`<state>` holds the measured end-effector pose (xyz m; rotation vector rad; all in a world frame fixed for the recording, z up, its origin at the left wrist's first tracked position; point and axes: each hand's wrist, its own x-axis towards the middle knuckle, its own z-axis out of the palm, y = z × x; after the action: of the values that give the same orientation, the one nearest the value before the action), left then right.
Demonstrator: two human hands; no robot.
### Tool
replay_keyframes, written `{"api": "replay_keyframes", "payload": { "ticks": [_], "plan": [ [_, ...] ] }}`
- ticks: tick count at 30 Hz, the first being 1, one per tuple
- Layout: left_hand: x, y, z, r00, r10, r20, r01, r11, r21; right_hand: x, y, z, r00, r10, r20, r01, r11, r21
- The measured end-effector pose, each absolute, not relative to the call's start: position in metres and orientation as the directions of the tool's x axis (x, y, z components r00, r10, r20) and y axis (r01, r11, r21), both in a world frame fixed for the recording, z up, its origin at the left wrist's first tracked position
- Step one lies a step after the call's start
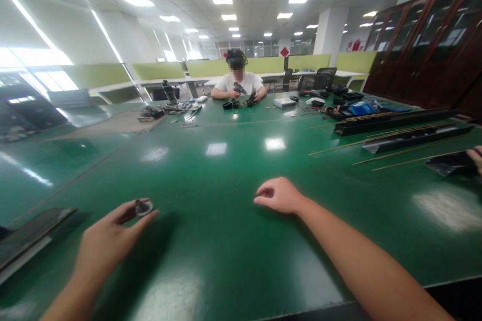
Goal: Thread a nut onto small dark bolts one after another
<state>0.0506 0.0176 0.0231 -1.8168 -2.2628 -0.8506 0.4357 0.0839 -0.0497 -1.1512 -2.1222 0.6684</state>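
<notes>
Between the thumb and fingers of my left hand [116, 230] is a small round dark part [143, 207] with a pale, shiny rim, held just above the green table [211, 180]. My right hand [278, 195] is near the middle of the table, its fingers curled towards the thumb with a small gap between them. Nothing shows in that gap.
Dark channels [414, 138] and thin rods [335, 147] lie at the right. A person [239, 83] sits across the table holding a dark tool. Another person's hand [476, 158] is at the right edge. A dark board [33, 235] lies at left.
</notes>
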Motion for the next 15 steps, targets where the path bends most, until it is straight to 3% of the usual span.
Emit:
{"api": "replay_keyframes", "payload": {
  "ticks": [5, 10, 15],
  "plan": [
    [0.135, 0.085, 0.006, 0.019, 0.919, 0.395, 0.811, -0.245, 0.531, 0.440, 0.094, -0.057, -0.356, 0.878, 0.320, 0.546, 0.473, -0.692],
    [0.204, 0.117, -0.026, 0.190, 0.882, 0.431, 0.726, -0.421, 0.544, 0.442, 0.099, -0.055, -0.244, 0.914, 0.325, 0.577, 0.406, -0.709],
    [0.214, 0.115, -0.048, 0.279, 0.844, 0.458, 0.680, -0.511, 0.526, 0.438, 0.098, -0.052, -0.199, 0.916, 0.350, 0.627, 0.393, -0.673]
  ]
}}
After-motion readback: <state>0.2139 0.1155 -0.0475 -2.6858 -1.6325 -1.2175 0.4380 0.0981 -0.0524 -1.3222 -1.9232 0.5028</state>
